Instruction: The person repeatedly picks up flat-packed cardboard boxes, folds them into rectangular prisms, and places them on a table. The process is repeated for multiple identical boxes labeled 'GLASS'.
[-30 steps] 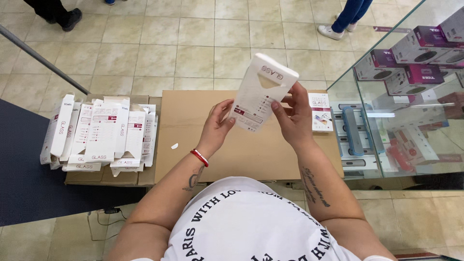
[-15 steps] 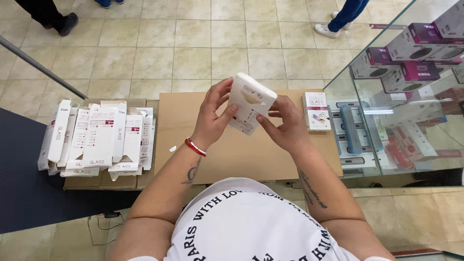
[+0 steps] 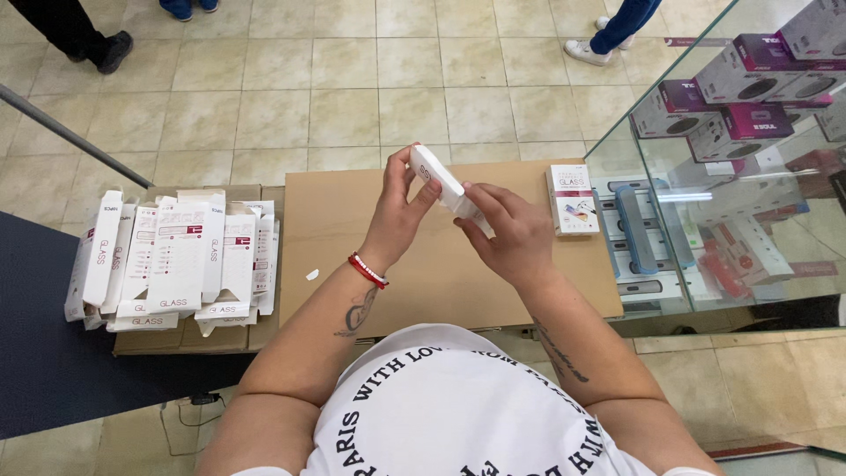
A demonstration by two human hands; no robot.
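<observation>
Both my hands hold one flat white cardboard box [image 3: 438, 180] above a brown cardboard sheet [image 3: 335, 238]. The box is turned edge-on toward me, tilted down to the right. My left hand [image 3: 398, 211], with a red bracelet at the wrist, grips its upper end between thumb and fingers. My right hand [image 3: 509, 231] closes around its lower end. A small white scrap [image 3: 312, 274] lies on the sheet left of my left forearm.
A heap of several unfolded white boxes [image 3: 176, 260] lies at the left on a lower cardboard piece. One white box with a coloured picture [image 3: 573, 199] rests at the sheet's right edge. A glass display case [image 3: 731, 159] stands at the right. Other people's feet [image 3: 608, 40] are on the tiled floor.
The box has turned from face-on to edge-on and come lower. My right hand has slid down to wrap its lower end.
</observation>
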